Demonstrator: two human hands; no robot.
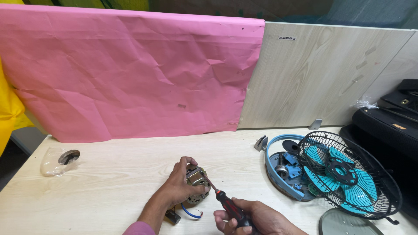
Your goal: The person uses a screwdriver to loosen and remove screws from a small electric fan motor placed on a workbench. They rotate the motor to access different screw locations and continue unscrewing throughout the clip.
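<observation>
Head view shows my left hand [180, 185] clamped around the motor [197, 182], low on the desk [109, 174] at about 6 o'clock. My right hand [257, 219] is closed on the screwdriver [226, 204], its tip touching the motor's right side. Blue and white wires [191, 214] trail out beneath, with a small dark part beside them. At 3 o'clock lie the fan grille [348, 174] with its teal blades [344, 174] and a blue ring [278, 174] holding loose pieces, so I judge the fan is already apart. The motor looks whole; its screws seem left to do.
</observation>
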